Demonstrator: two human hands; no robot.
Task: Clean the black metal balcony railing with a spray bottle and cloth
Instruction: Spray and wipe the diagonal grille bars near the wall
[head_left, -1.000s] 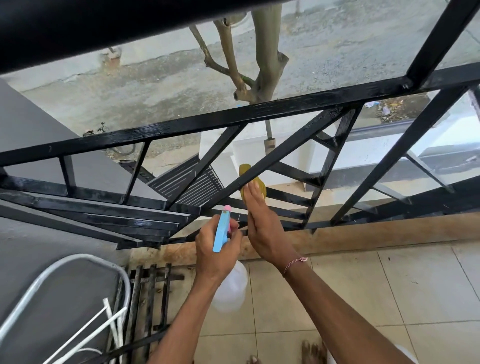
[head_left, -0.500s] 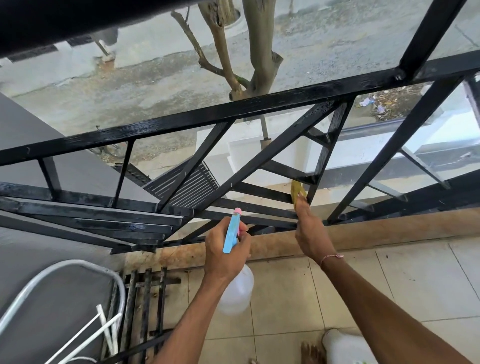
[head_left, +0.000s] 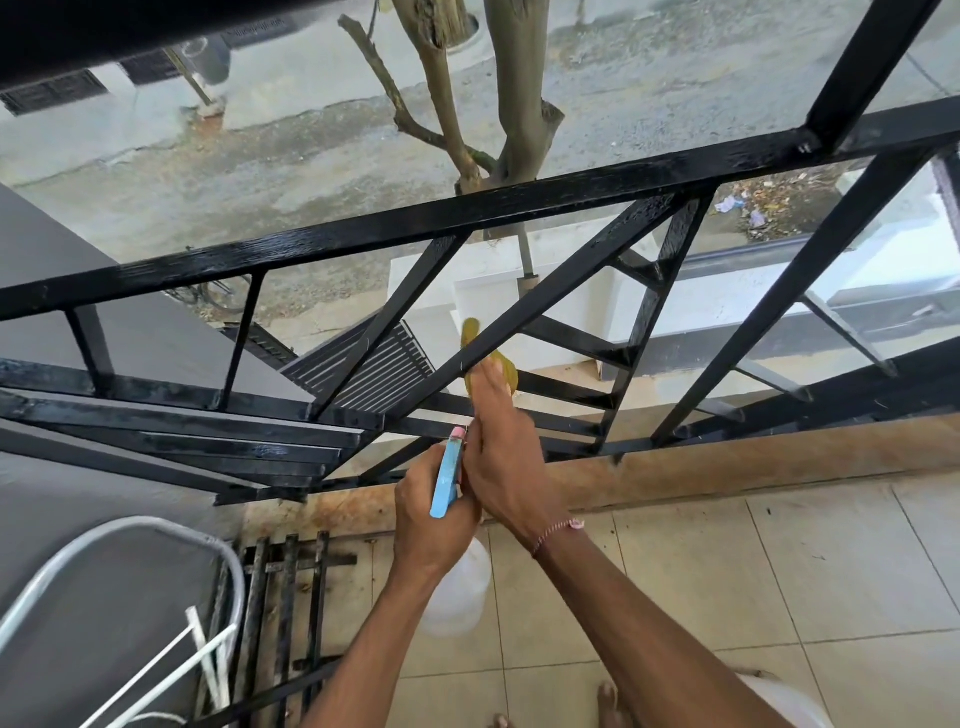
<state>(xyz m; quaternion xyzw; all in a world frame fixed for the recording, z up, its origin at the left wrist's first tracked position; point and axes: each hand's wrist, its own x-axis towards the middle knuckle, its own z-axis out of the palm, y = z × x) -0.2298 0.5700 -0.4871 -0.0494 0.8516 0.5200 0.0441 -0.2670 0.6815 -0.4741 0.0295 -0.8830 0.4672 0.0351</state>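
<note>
The black metal railing (head_left: 519, 208) runs across the view, its diagonal bars glossy and wet. My left hand (head_left: 431, 519) grips a spray bottle (head_left: 457, 587) with a blue trigger head and a clear body hanging below my fist. My right hand (head_left: 504, 457) reaches forward with extended fingers and presses a yellow cloth (head_left: 498, 369) against a diagonal bar low in the railing. Part of the cloth shows above that bar, the rest is under my fingers.
A white tubular frame (head_left: 130, 571) stands at lower left beside a black metal grate (head_left: 285, 597) lying on the tiled floor. A brown stained curb (head_left: 727, 462) runs under the railing. Below outside are a tree trunk (head_left: 519, 104) and a street.
My right hand with the cloth slid from the bars on the right back to the left onto the long diagonal bar. My left hand kept holding the bottle in about the same spot.
</note>
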